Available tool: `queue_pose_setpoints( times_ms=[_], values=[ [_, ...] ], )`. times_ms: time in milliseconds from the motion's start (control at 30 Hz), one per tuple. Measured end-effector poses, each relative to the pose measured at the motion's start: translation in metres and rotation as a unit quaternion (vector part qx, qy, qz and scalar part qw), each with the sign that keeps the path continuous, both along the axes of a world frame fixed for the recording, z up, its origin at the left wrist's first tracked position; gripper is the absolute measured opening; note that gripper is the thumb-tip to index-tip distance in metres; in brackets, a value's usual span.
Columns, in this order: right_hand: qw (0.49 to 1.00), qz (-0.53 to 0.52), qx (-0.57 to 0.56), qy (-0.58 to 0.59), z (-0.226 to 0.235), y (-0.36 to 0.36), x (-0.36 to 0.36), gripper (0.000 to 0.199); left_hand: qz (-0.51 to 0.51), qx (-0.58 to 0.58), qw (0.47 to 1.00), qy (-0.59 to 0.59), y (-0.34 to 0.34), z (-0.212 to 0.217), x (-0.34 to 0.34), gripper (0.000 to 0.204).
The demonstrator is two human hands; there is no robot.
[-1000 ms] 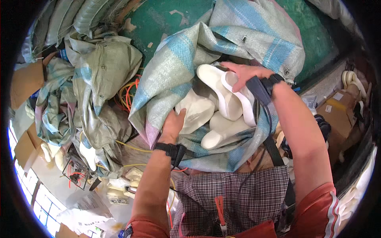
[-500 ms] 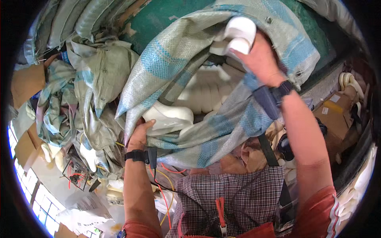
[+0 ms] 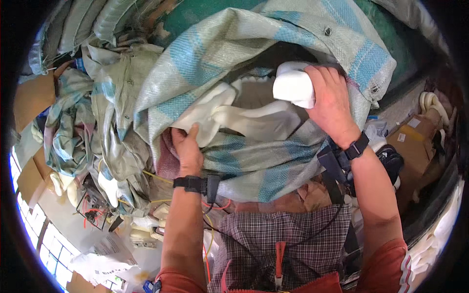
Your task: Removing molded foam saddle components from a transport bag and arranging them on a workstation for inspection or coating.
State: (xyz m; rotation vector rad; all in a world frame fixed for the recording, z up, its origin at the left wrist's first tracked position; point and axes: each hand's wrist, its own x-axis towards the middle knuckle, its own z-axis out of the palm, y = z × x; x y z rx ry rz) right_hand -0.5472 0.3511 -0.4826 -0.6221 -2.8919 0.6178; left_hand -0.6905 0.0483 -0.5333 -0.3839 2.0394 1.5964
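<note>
A large woven sack (image 3: 188, 58), grey-white with blue stripes, gapes in front of me with its rim rolled around. Several smooth white curved pieces, shaped like shoe soles, lie inside. My left hand (image 3: 188, 149) is at the sack's left side, with its thumb on one white sole-shaped piece (image 3: 202, 119); its other fingers are hidden under it. Beside that piece another long white piece (image 3: 264, 119) lies across the opening, blurred. At the right of the opening, my right hand (image 3: 332, 100) grips white sole-shaped pieces (image 3: 293, 89), their ends facing left; I cannot tell how many.
More crumpled woven sacks (image 3: 115, 93) hang at the left, beside cardboard (image 3: 34, 100). Yellow and red cords run below the left sack. At the right lie a cardboard box (image 3: 413, 139) and black shoes (image 3: 388, 158). A checked cloth (image 3: 293, 229) covers my lap.
My right hand has come down from the sack's far rim with its white pieces. My left hand has shifted right and slightly up, and the white pieces near it lie differently.
</note>
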Motion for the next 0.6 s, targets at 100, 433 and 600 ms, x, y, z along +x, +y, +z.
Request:
queue_pose_setpoints(
  times_ms=[100,433,600],
  values=[
    [0.998,-0.033,-0.005,-0.052,-0.007,0.008,-0.01,0.047,0.045,0.115,0.991,-0.041,0.039,0.003,0.012,0.046],
    [0.994,0.034,-0.006,0.101,0.074,0.049,-0.025,0.048,-0.022,0.037,0.993,-0.107,0.067,-0.049,0.034,0.042],
    [0.943,0.167,-0.283,-0.053,0.108,0.046,-0.023,0.059,-0.134,-0.079,0.988,-0.02,0.048,-0.08,0.024,0.037]
  ],
)
